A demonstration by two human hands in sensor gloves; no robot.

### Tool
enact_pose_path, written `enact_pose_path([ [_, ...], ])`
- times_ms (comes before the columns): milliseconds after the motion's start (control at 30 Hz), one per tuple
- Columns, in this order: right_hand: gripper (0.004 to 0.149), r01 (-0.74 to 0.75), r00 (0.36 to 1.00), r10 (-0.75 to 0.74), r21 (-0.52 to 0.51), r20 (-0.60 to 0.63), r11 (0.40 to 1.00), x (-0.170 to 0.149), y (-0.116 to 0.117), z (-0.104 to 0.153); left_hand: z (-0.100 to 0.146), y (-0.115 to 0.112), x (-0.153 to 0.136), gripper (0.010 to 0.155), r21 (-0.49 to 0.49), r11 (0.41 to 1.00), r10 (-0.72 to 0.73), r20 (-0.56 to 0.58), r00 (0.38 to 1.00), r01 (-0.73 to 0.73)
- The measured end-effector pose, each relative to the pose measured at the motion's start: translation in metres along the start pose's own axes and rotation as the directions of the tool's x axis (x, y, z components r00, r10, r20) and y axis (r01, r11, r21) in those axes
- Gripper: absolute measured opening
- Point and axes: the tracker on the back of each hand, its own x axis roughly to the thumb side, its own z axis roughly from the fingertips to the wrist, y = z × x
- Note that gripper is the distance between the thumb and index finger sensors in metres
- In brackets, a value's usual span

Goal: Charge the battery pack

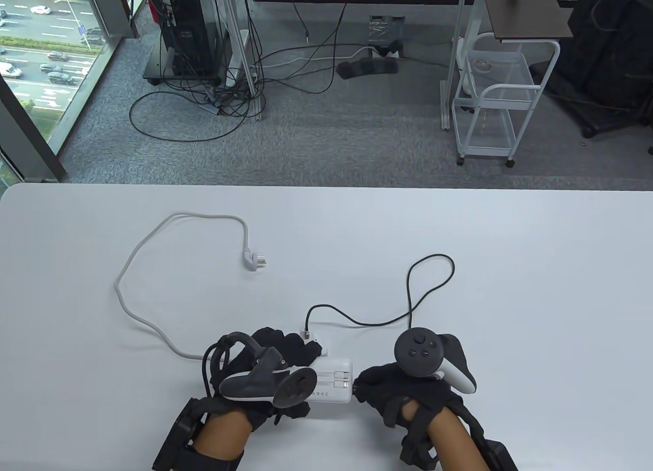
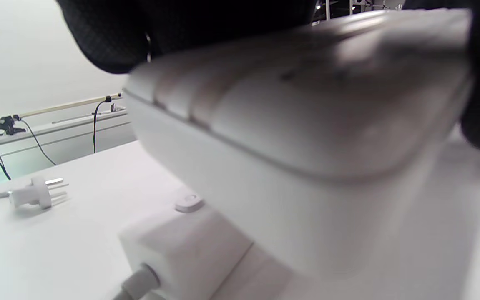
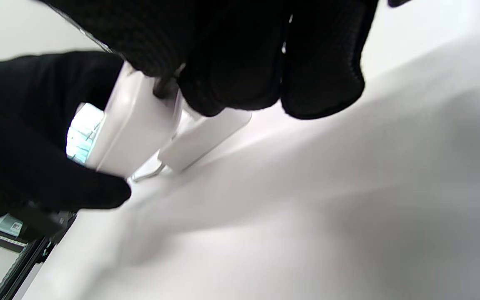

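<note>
left hand (image 1: pixel 265 374) grips white rectangular plastic battery pack (image 1: pixel 334 381); right hand (image 1: pixel 403 389), at its 3 o'clock, pinches its end.

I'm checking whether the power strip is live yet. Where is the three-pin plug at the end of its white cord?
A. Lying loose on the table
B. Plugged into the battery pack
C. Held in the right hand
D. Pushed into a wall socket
A: the three-pin plug lies on the bare white table with its prongs exposed, away from both hands, as the left wrist view also shows.
</note>
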Motion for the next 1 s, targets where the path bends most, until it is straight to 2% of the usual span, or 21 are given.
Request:
enact_pose_path([
  [133,0.047,-0.02,1.0,0.019,-0.159,-0.009,0.987,-0.008,-0.017,0.012,-0.005,-0.007,0.009,0.097,-0.092,0.996,-0.022,0.005,1.0,0.022],
  [233,0.046,-0.089,0.996,0.084,-0.271,-0.028,0.958,-0.014,-0.027,0.017,-0.01,-0.014,0.016,0.096,-0.14,0.989,-0.049,0.017,0.999,0.051],
  [300,0.047,-0.161,0.987,0.153,-0.311,-0.048,0.937,-0.015,-0.029,0.018,-0.014,-0.018,0.021,0.096,-0.163,0.984,-0.067,0.031,0.997,0.071],
  [400,0.048,-0.248,0.969,0.235,-0.311,-0.08,0.917,-0.015,-0.027,0.015,-0.019,-0.025,0.028,0.096,-0.199,0.976,-0.083,0.053,0.995,0.092],
  [600,0.051,-0.265,0.964,0.255,-0.298,-0.072,0.917,-0.011,-0.023,0.011,-0.025,-0.034,0.04,0.094,-0.282,0.951,-0.112,0.067,0.991,0.126],
  [1000,0.052,-0.262,0.965,0.25,-0.301,-0.075,0.917,-0.012,-0.023,0.012,-0.028,-0.042,0.042,0.093,-0.318,0.943,-0.09,0.055,0.994,0.103],
])
